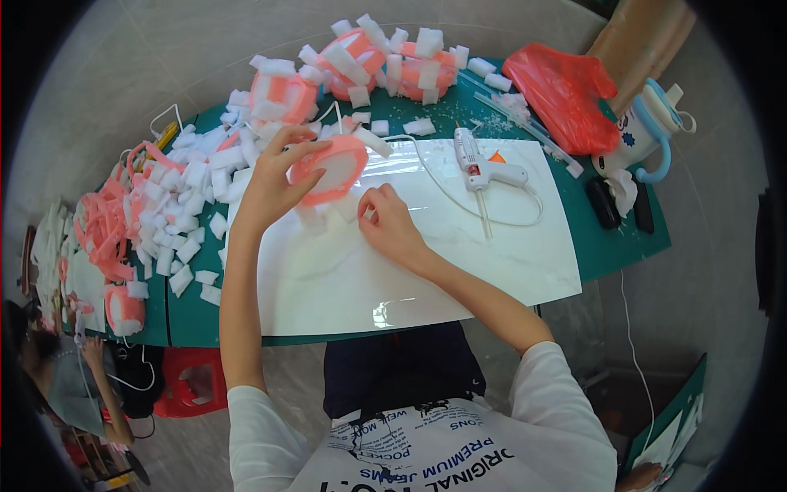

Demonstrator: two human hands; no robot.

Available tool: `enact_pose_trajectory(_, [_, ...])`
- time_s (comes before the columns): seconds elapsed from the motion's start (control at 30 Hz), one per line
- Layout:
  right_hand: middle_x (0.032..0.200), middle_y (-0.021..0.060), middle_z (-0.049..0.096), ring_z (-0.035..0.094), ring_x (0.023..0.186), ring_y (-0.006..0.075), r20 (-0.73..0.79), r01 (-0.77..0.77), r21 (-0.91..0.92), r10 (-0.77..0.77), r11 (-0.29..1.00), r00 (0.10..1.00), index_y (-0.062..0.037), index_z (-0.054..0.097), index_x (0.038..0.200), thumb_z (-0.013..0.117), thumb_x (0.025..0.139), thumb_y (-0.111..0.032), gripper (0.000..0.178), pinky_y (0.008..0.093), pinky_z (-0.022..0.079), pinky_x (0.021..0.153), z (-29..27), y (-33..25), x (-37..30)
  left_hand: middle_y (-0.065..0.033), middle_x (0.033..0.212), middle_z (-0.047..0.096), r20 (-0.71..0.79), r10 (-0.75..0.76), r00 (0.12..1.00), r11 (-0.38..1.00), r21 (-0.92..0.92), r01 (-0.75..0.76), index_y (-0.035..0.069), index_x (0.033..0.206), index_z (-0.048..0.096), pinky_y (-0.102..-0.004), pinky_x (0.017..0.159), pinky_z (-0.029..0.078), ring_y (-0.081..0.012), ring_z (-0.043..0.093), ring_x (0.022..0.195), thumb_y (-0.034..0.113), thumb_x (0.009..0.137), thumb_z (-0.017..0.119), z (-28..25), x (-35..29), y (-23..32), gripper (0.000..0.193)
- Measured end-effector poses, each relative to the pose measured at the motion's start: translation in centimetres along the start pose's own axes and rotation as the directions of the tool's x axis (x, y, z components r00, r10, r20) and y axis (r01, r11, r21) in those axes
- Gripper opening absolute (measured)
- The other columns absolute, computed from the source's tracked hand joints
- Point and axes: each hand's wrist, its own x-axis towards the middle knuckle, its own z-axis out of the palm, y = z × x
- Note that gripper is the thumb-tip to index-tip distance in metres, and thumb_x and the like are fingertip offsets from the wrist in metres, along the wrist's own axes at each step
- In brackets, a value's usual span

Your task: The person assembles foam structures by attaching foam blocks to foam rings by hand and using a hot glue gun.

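My left hand [283,176] grips a round pink foam piece with a white middle [338,170] by its left side, thumb and fingers around the rim. White foam blocks stick out from it, one at its upper right [374,142]. My right hand [388,223] rests low over the glossy white board [426,287], just below and right of the foam piece. Its fingers are curled together, and what they may hold is hidden. A white hot glue gun [490,170] lies on the board to the right, a clear glue stick pointing toward me.
Loose white foam blocks [193,193] and pink foam strips [102,221] pile up at left. Finished-looking pink pieces with blocks [348,61] stand at the back. A red plastic bag [561,94], glue sticks [525,123] and a jug [635,135] are at right. A co-worker [74,377] sits lower left.
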Motion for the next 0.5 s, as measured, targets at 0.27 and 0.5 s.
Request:
enact_pose_trajectory(0.27, [0.098,0.0134,0.053,0.053,0.090,0.0294,-0.110,0.266,-0.400,-0.334,0.877,0.936,-0.0024,0.053,0.095,0.054,0.067,0.005,0.028,0.0358,0.044,0.076,-11.7,-1.1,-1.3,-0.0084,0.103,0.046,0.107,-0.103,0.989,0.995,0.016,0.102,0.015,0.126,0.048,-0.0315,0.076,0.041,-0.0211,0.048,0.081,-0.004,0.074,0.055,-1.3,-1.6,-0.3,0.056])
enact_pose_trajectory(0.5, [0.103,0.0155,0.051,0.046,0.102,0.0323,-0.022,0.037,-0.849,-0.106,0.528,0.994,-0.0093,0.040,0.127,0.053,0.064,0.008,0.067,0.0403,0.041,0.084,-16.8,6.6,-0.3,-0.0094,0.096,0.051,-0.106,-0.208,0.972,0.934,-0.315,0.166,0.009,0.126,0.045,-0.0295,0.082,0.047,-0.0188,0.052,0.088,-0.001,0.070,0.066,0.3,-2.5,-1.6,0.061])
